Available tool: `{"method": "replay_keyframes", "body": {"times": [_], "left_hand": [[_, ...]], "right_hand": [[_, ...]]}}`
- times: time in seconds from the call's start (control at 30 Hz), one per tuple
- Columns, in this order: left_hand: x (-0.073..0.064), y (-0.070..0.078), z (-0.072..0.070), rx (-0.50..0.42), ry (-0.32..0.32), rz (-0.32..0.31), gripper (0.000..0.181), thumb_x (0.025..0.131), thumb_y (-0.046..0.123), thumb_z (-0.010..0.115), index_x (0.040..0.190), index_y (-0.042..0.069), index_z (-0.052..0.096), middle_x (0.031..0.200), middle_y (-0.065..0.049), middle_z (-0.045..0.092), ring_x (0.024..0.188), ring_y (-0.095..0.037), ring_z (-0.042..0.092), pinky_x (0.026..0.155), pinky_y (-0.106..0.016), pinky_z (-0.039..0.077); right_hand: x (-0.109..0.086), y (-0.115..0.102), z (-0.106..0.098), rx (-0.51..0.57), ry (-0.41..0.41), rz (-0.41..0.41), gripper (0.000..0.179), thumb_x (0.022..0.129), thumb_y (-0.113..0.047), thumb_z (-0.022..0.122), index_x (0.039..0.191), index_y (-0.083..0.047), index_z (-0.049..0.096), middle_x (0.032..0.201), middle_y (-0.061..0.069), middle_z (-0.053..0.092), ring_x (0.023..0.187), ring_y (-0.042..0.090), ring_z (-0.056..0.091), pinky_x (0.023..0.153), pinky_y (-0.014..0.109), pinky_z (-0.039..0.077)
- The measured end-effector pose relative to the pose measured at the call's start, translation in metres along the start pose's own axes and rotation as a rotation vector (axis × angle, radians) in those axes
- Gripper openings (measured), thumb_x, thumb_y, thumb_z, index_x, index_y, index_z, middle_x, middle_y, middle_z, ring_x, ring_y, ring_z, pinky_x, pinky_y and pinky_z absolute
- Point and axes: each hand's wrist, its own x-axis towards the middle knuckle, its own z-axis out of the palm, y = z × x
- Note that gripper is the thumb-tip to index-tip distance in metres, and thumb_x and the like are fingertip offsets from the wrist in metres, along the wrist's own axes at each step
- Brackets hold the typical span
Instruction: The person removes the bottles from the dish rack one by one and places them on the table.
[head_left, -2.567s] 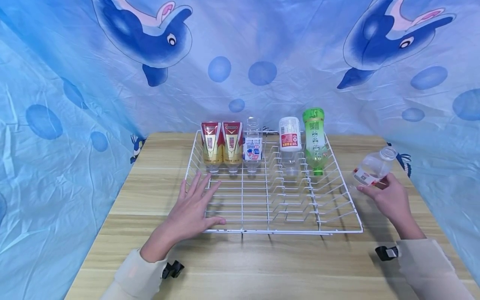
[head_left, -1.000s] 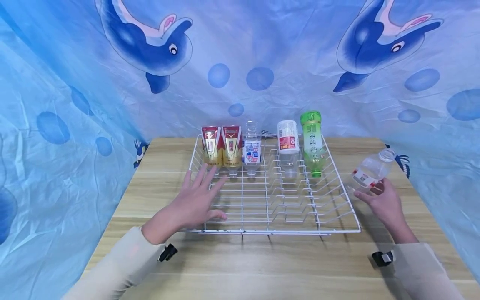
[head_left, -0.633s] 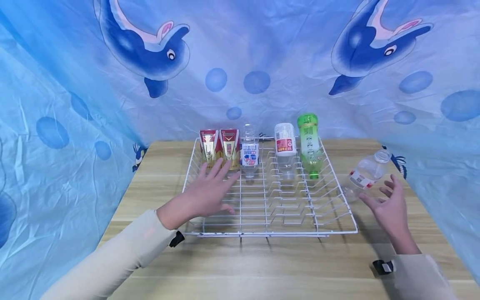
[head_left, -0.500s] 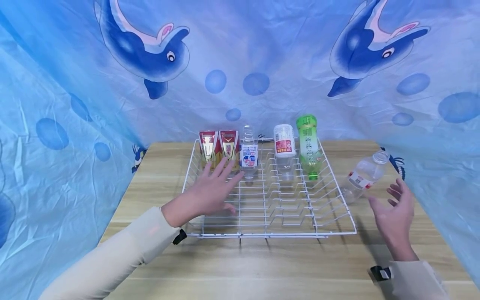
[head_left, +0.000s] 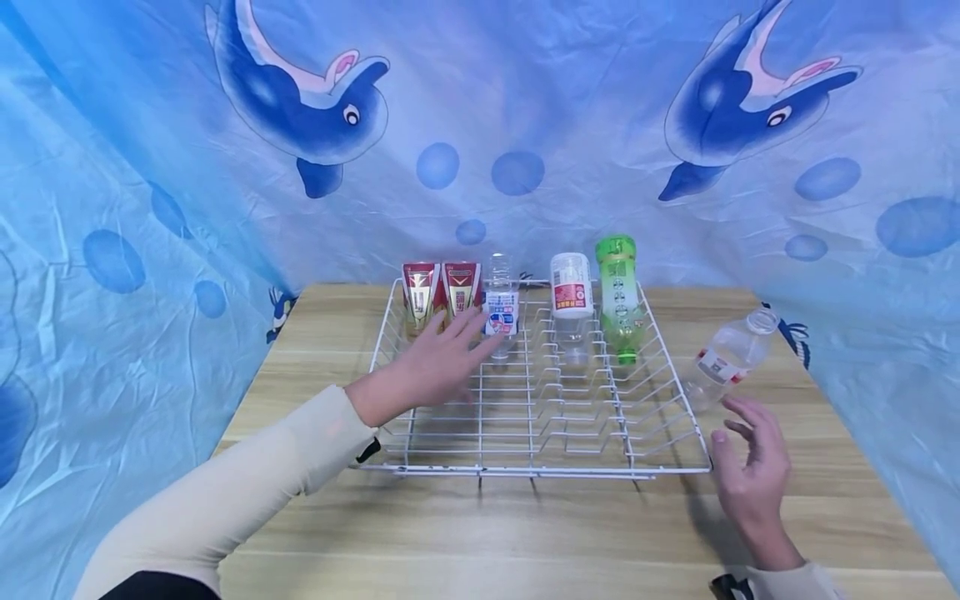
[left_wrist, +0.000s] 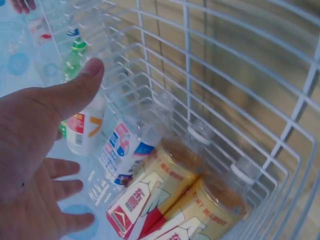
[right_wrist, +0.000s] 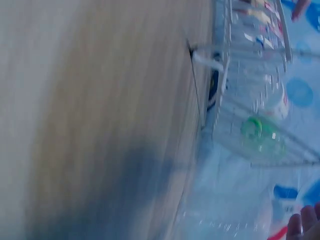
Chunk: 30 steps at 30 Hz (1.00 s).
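Note:
A clear bottle [head_left: 742, 340] with a red and white label leans, neck up, against the right side of the white wire rack [head_left: 525, 472]. My right hand [head_left: 752, 471] is just in front of it, thumb and fingers apart, holding nothing. Spread over the left part of the rack, my left hand [head_left: 438, 362] overlaps the lower ends of two red-and-gold bottles [head_left: 460, 283] and a clear bottle with a blue-and-white label [head_left: 501, 310]. In the left wrist view its fingers [left_wrist: 67, 190] are straight and grip nothing.
Farther right in the rack, a white-wrapped bottle [head_left: 572, 287] and a green bottle [head_left: 619, 292] stand upside down. The rack sits on a wooden table [head_left: 525, 542]. A blue dolphin-print sheet [head_left: 517, 100] hangs behind and along both sides.
My right hand has let go of the clear bottle and drawn back toward the front. The bottle stays leaning. My left hand has shifted right and farther over the rack.

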Motion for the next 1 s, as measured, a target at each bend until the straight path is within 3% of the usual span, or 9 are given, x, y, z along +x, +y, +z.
{"method": "replay_keyframes", "body": {"times": [0.17,0.3,0.53,0.77,1.0], "left_hand": [[0.011,-0.005,0.003,0.057,0.071,0.075,0.103,0.079,0.05,0.084,0.159,0.014,0.029,0.161,-0.02,0.031,0.149,-0.038,0.026,0.115,-0.063,0.029],[0.017,-0.004,0.003,0.068,0.121,0.122,0.1,0.078,0.045,0.086,0.157,0.014,0.032,0.158,-0.02,0.035,0.147,-0.037,0.031,0.116,-0.061,0.03],[0.022,-0.004,0.003,0.14,0.149,0.143,0.101,0.077,0.053,0.084,0.157,0.016,0.034,0.159,-0.019,0.036,0.147,-0.036,0.032,0.115,-0.06,0.031],[0.034,-0.004,-0.003,0.147,0.167,0.162,0.099,0.077,0.05,0.085,0.157,0.017,0.036,0.162,-0.018,0.03,0.147,-0.035,0.031,0.116,-0.06,0.028],[0.05,-0.003,-0.007,0.178,0.271,0.224,0.093,0.077,0.049,0.086,0.152,0.016,0.042,0.156,-0.018,0.04,0.144,-0.036,0.036,0.111,-0.057,0.038]], "right_hand": [[-0.011,0.006,0.005,-0.061,-0.131,-0.02,0.047,0.075,0.02,0.055,0.123,0.022,0.057,0.129,0.038,0.054,0.128,0.019,0.052,0.099,0.016,0.046],[-0.018,0.008,0.004,-0.105,-0.199,0.059,0.053,0.08,0.018,0.057,0.133,0.015,0.056,0.143,0.031,0.049,0.135,0.015,0.047,0.101,0.013,0.043],[-0.02,0.006,0.0,-0.213,-0.309,0.185,0.056,0.093,0.003,0.058,0.148,0.002,0.046,0.158,0.015,0.039,0.142,0.006,0.035,0.107,0.01,0.032],[-0.018,0.006,0.001,-0.263,-0.377,0.197,0.059,0.094,-0.001,0.059,0.151,-0.001,0.044,0.159,0.014,0.035,0.144,0.005,0.028,0.115,0.016,0.019],[-0.018,0.009,-0.001,-0.274,-0.395,0.176,0.061,0.093,-0.002,0.06,0.151,-0.001,0.043,0.158,0.018,0.036,0.144,0.004,0.029,0.115,0.014,0.019]]}}
